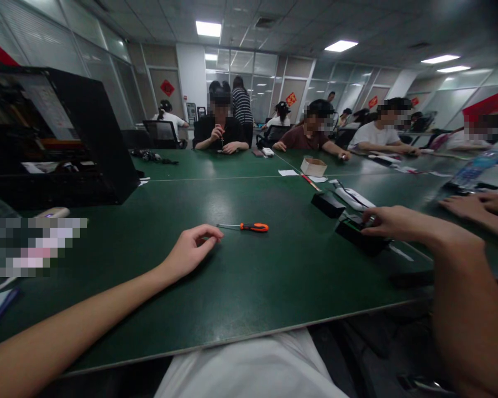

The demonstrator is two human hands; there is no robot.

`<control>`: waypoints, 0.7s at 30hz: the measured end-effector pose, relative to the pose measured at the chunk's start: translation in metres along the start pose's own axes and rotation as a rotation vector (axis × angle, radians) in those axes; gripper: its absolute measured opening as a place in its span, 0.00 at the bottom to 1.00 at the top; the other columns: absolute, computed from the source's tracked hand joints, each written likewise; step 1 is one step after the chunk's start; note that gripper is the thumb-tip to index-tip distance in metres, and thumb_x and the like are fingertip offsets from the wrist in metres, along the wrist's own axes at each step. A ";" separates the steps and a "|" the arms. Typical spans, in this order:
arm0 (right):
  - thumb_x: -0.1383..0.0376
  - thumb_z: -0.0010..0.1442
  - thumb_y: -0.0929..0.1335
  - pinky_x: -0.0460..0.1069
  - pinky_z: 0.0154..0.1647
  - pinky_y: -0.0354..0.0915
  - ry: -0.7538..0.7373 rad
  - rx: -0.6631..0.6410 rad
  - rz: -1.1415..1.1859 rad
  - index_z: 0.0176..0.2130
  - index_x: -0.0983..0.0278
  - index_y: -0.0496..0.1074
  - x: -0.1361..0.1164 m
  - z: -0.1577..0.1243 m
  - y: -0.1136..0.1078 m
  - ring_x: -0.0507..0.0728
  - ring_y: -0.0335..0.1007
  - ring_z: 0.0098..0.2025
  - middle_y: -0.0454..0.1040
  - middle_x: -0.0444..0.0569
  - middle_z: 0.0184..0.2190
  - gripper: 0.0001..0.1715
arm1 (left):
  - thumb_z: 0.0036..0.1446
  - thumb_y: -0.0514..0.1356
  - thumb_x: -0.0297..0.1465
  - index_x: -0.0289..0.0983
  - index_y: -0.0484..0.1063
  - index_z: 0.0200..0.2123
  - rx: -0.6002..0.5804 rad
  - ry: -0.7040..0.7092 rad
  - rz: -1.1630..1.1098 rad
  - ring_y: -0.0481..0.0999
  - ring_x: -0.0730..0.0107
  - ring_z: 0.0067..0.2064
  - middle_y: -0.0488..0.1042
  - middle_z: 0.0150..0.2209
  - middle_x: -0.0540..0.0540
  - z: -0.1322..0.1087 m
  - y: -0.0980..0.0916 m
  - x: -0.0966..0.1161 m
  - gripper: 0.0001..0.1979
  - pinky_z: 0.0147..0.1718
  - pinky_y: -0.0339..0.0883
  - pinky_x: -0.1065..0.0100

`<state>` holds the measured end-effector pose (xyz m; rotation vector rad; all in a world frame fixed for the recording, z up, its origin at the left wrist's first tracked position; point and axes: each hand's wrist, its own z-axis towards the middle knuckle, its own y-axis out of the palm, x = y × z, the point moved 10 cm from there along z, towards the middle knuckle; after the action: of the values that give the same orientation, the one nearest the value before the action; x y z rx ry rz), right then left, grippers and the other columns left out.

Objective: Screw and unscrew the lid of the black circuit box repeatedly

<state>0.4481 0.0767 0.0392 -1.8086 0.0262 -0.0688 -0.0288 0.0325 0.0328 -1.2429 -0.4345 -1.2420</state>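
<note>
My left hand [194, 247] rests on the green table, its fingers loosely curved and nothing seen in them. Just beyond its fingertips lies a screwdriver [254, 227] with an orange and black handle, its thin metal shaft pointing left towards the hand. On the right, my right hand [392, 224] is bent down over an open black box [362, 237]. Its thumb and fingers are closed together at the box's opening; what they pinch is too small and dark to name. Another black piece [328, 205], perhaps a lid, sits just behind the box.
A large open black computer case [95, 132] stands at the left. Behind the black box are a white power strip [354, 199] and a small cardboard box [314, 166]. A co-worker's hands [472, 205] rest at the right, near a plastic bottle [476, 167]. Several people sit across the table.
</note>
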 end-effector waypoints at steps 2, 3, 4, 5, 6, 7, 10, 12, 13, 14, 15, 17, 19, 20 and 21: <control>0.58 0.62 0.69 0.52 0.43 0.66 0.004 0.011 -0.017 0.47 0.64 0.73 0.000 0.003 0.002 0.61 0.76 0.42 0.79 0.56 0.43 0.16 | 0.62 0.58 0.32 0.35 0.77 0.40 0.002 0.004 0.001 0.78 0.61 0.42 0.79 0.40 0.43 0.000 0.000 0.000 0.09 0.45 0.70 0.62; 0.57 0.63 0.69 0.52 0.43 0.66 0.008 0.017 -0.024 0.47 0.64 0.73 0.001 0.005 0.003 0.62 0.75 0.43 0.79 0.56 0.44 0.16 | 0.62 0.58 0.32 0.35 0.77 0.40 0.003 0.008 0.005 0.78 0.61 0.42 0.79 0.40 0.43 0.000 0.000 0.000 0.09 0.45 0.70 0.62; 0.56 0.63 0.69 0.52 0.43 0.65 0.014 0.022 -0.029 0.48 0.63 0.73 0.002 0.006 0.004 0.62 0.75 0.43 0.78 0.56 0.44 0.17 | 0.62 0.58 0.32 0.35 0.77 0.40 0.001 0.011 0.009 0.78 0.61 0.42 0.79 0.40 0.43 0.000 0.000 0.000 0.09 0.44 0.70 0.62; 0.56 0.63 0.69 0.52 0.42 0.65 0.022 0.027 -0.032 0.48 0.63 0.72 0.003 0.007 0.005 0.62 0.75 0.43 0.78 0.56 0.45 0.18 | 0.62 0.58 0.32 0.35 0.77 0.40 0.000 0.014 0.013 0.78 0.61 0.42 0.79 0.40 0.43 0.000 0.000 0.001 0.09 0.44 0.70 0.62; 0.56 0.63 0.69 0.52 0.42 0.65 0.030 0.031 -0.033 0.49 0.63 0.72 0.005 0.006 0.006 0.62 0.75 0.43 0.78 0.56 0.45 0.18 | 0.62 0.58 0.31 0.35 0.77 0.40 -0.001 0.016 0.017 0.78 0.61 0.42 0.79 0.40 0.43 0.000 0.000 0.001 0.09 0.44 0.70 0.62; 0.56 0.63 0.69 0.52 0.41 0.65 0.036 0.033 -0.033 0.49 0.63 0.72 0.006 0.006 0.007 0.62 0.75 0.43 0.78 0.56 0.44 0.18 | 0.62 0.58 0.31 0.35 0.77 0.40 -0.003 0.017 0.019 0.78 0.61 0.42 0.79 0.40 0.43 0.000 0.001 0.002 0.09 0.44 0.70 0.62; 0.59 0.63 0.69 0.51 0.41 0.64 0.041 0.030 -0.020 0.48 0.65 0.73 0.009 0.002 0.009 0.60 0.76 0.42 0.79 0.55 0.44 0.16 | 0.62 0.58 0.31 0.35 0.77 0.40 0.001 0.020 0.022 0.79 0.61 0.42 0.79 0.40 0.43 0.001 0.000 0.002 0.09 0.44 0.70 0.62; 0.61 0.63 0.70 0.50 0.42 0.65 0.037 0.025 -0.006 0.47 0.65 0.74 0.008 -0.002 0.010 0.59 0.76 0.42 0.80 0.54 0.43 0.14 | 0.62 0.58 0.31 0.35 0.77 0.40 0.002 0.020 0.022 0.79 0.61 0.42 0.79 0.40 0.43 0.001 0.000 0.002 0.09 0.44 0.70 0.62; 0.62 0.63 0.70 0.50 0.42 0.65 0.035 0.024 0.000 0.47 0.65 0.75 0.006 -0.004 0.010 0.59 0.76 0.42 0.80 0.54 0.43 0.14 | 0.62 0.58 0.31 0.35 0.77 0.40 0.001 0.020 0.022 0.79 0.61 0.42 0.79 0.40 0.43 0.001 0.000 0.001 0.08 0.44 0.70 0.62; 0.62 0.62 0.70 0.50 0.43 0.66 0.030 0.026 0.006 0.48 0.65 0.75 0.004 -0.006 0.010 0.59 0.76 0.42 0.80 0.53 0.44 0.14 | 0.63 0.58 0.31 0.35 0.77 0.40 0.001 0.022 0.022 0.79 0.61 0.42 0.79 0.40 0.43 0.001 0.000 0.001 0.08 0.44 0.71 0.62; 0.62 0.62 0.70 0.50 0.43 0.66 0.026 0.031 0.012 0.49 0.65 0.75 0.001 -0.007 0.010 0.59 0.76 0.43 0.80 0.53 0.44 0.15 | 0.63 0.58 0.31 0.35 0.77 0.40 0.002 0.024 0.024 0.79 0.61 0.42 0.79 0.40 0.43 0.001 -0.001 0.000 0.08 0.44 0.71 0.62; 0.62 0.63 0.69 0.51 0.45 0.67 0.016 0.051 0.023 0.52 0.65 0.73 -0.004 -0.012 0.009 0.60 0.76 0.45 0.79 0.53 0.47 0.18 | 0.63 0.58 0.31 0.35 0.77 0.40 0.005 0.027 0.031 0.79 0.62 0.42 0.79 0.41 0.43 0.002 -0.002 0.000 0.08 0.44 0.71 0.63; 0.63 0.64 0.67 0.50 0.47 0.67 0.003 0.074 0.034 0.57 0.66 0.71 -0.007 -0.017 0.008 0.61 0.76 0.48 0.78 0.55 0.51 0.22 | 0.63 0.58 0.31 0.35 0.77 0.40 0.009 0.029 0.037 0.78 0.62 0.42 0.79 0.41 0.43 0.003 -0.002 0.000 0.09 0.44 0.71 0.63; 0.64 0.65 0.67 0.50 0.49 0.67 -0.004 0.080 0.039 0.59 0.66 0.69 -0.008 -0.020 0.010 0.61 0.75 0.50 0.77 0.55 0.53 0.24 | 0.63 0.58 0.31 0.35 0.77 0.39 0.009 0.031 0.041 0.78 0.62 0.42 0.79 0.41 0.43 0.003 -0.002 0.001 0.09 0.44 0.71 0.63; 0.64 0.66 0.66 0.50 0.50 0.68 -0.014 0.089 0.043 0.61 0.66 0.68 -0.009 -0.023 0.011 0.61 0.75 0.51 0.76 0.56 0.54 0.25 | 0.63 0.58 0.31 0.35 0.77 0.39 0.006 0.034 0.045 0.78 0.62 0.42 0.79 0.41 0.43 0.003 -0.002 0.002 0.09 0.43 0.71 0.63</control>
<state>0.4384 0.0520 0.0333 -1.7192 0.0518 -0.0261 -0.0288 0.0344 0.0367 -1.2181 -0.3830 -1.2212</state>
